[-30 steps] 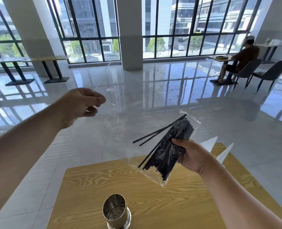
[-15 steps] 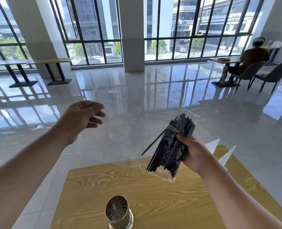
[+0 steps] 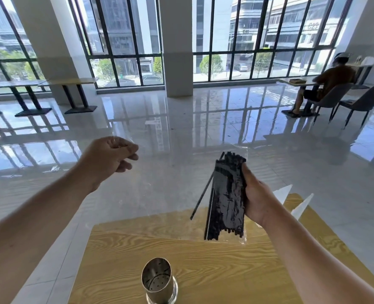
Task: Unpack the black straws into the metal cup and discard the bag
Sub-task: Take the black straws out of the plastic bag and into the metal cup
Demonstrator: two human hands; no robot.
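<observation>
My right hand (image 3: 257, 200) grips a bundle of black straws (image 3: 227, 196), held almost upright above the far edge of the wooden table (image 3: 214, 260). A clear bag (image 3: 244, 239) still wraps the bundle, and its film shows above and below the straws. Two straws stick out loose on the bundle's left side. My left hand (image 3: 110, 157) hangs in the air to the left at about the same height. Its thumb and fingers are pinched together on a faint clear edge of the bag film. The perforated metal cup (image 3: 158, 281) stands upright on the table near me, below and between both hands.
Two white pointed shapes (image 3: 301, 207) rise behind the table's right edge. Glossy floor lies beyond the table. A person (image 3: 333, 81) sits at a table far right beside a grey chair (image 3: 363, 102). More tables (image 3: 69, 82) stand at the windows on the left.
My right hand has turned the straw bundle from slanted to nearly upright. My left hand opened half a second ago and is now pinched again, lower and closer to the bundle.
</observation>
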